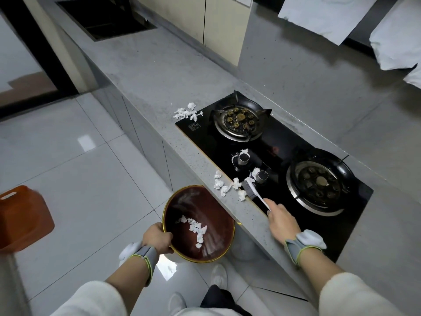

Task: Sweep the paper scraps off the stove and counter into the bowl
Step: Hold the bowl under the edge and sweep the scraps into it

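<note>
bowl [198,226] sat below the counter [159,92] edge, a string of white paper scraps [195,229] inside. my left hand [157,238] gripped its rim. my right hand [279,221] held the brush [251,189], bristles at the stove [273,142] front by a scrap cluster [225,184]. another cluster [186,112] lay at the far corner; two knobs, two burners.
</note>
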Demonstrator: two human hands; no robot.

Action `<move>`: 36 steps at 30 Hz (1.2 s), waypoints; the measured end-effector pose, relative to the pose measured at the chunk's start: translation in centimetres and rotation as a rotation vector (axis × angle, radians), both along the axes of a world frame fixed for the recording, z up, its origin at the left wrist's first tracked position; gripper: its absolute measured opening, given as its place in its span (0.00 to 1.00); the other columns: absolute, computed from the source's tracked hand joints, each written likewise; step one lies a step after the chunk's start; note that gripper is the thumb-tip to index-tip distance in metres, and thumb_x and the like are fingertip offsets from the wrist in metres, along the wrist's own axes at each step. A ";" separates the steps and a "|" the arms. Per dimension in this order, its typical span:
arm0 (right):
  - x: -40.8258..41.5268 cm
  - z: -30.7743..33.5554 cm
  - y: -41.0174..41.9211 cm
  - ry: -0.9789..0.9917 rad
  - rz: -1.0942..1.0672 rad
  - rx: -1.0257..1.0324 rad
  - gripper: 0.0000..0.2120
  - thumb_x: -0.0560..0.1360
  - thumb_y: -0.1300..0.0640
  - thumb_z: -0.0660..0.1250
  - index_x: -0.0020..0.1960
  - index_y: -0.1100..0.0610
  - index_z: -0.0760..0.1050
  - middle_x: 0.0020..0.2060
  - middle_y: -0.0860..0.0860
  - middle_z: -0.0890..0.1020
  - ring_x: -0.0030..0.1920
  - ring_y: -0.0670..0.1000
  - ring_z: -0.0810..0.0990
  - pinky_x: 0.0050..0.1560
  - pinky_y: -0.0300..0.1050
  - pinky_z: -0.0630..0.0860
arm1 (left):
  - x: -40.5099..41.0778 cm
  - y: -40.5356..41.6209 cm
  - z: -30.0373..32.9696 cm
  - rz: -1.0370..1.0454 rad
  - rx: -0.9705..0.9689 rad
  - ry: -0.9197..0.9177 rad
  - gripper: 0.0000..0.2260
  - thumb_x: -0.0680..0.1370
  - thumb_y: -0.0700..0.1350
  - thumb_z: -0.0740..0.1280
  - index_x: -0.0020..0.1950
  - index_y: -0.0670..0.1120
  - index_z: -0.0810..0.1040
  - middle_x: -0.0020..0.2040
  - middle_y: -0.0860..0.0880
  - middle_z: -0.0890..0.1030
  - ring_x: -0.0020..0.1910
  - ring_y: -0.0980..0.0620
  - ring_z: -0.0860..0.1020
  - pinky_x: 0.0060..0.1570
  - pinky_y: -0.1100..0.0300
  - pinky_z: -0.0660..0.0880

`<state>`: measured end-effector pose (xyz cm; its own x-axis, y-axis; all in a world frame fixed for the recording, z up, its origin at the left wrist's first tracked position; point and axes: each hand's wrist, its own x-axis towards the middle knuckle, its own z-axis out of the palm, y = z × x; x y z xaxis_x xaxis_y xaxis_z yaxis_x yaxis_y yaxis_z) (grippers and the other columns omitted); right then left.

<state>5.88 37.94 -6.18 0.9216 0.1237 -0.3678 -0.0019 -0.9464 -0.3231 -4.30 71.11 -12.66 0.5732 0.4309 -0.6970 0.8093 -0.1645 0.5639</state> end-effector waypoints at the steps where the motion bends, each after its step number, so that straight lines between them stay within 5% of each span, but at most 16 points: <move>1: -0.3 -0.3 0.2 0.011 -0.005 0.014 0.23 0.80 0.60 0.53 0.74 0.48 0.60 0.48 0.53 0.70 0.51 0.61 0.77 0.48 0.49 0.72 | 0.0 0.0 0.0 0.001 -0.001 0.004 0.08 0.64 0.39 0.67 0.43 0.42 0.78 0.38 0.41 0.85 0.39 0.36 0.85 0.40 0.44 0.84; 10: -2.5 -2.0 3.0 -0.026 0.123 0.220 0.20 0.80 0.59 0.57 0.71 0.46 0.67 0.52 0.56 0.75 0.55 0.58 0.76 0.54 0.49 0.72 | 0.1 -0.3 0.5 0.038 0.004 0.014 0.05 0.68 0.36 0.68 0.43 0.42 0.78 0.39 0.40 0.84 0.39 0.36 0.85 0.39 0.43 0.84; 15: 1.0 -0.2 3.1 -0.105 0.130 0.219 0.21 0.81 0.59 0.56 0.71 0.45 0.66 0.43 0.51 0.70 0.43 0.55 0.74 0.46 0.50 0.71 | 1.1 0.1 1.5 0.036 0.035 0.014 0.05 0.70 0.35 0.67 0.44 0.42 0.78 0.40 0.40 0.84 0.37 0.38 0.85 0.36 0.45 0.85; 22: 5.3 -0.7 6.5 -0.025 0.109 0.027 0.25 0.77 0.63 0.54 0.72 0.48 0.63 0.52 0.59 0.73 0.50 0.65 0.77 0.49 0.52 0.74 | 1.6 0.6 1.4 0.076 0.032 0.018 0.06 0.69 0.35 0.67 0.45 0.41 0.78 0.41 0.40 0.84 0.38 0.37 0.85 0.39 0.44 0.85; 30: 1.4 -1.7 5.9 0.057 0.372 0.155 0.24 0.79 0.60 0.56 0.71 0.42 0.65 0.48 0.50 0.71 0.53 0.57 0.75 0.51 0.47 0.71 | 0.9 0.3 1.1 0.109 0.006 0.013 0.06 0.69 0.36 0.67 0.45 0.41 0.78 0.42 0.39 0.84 0.38 0.36 0.85 0.38 0.43 0.84; 36: -0.4 -1.9 3.1 -0.127 0.058 0.199 0.22 0.81 0.59 0.54 0.73 0.45 0.62 0.45 0.50 0.69 0.42 0.55 0.74 0.42 0.46 0.69 | 0.7 -0.5 1.3 0.097 0.006 0.016 0.05 0.71 0.35 0.66 0.45 0.41 0.78 0.42 0.38 0.84 0.35 0.37 0.86 0.36 0.44 0.85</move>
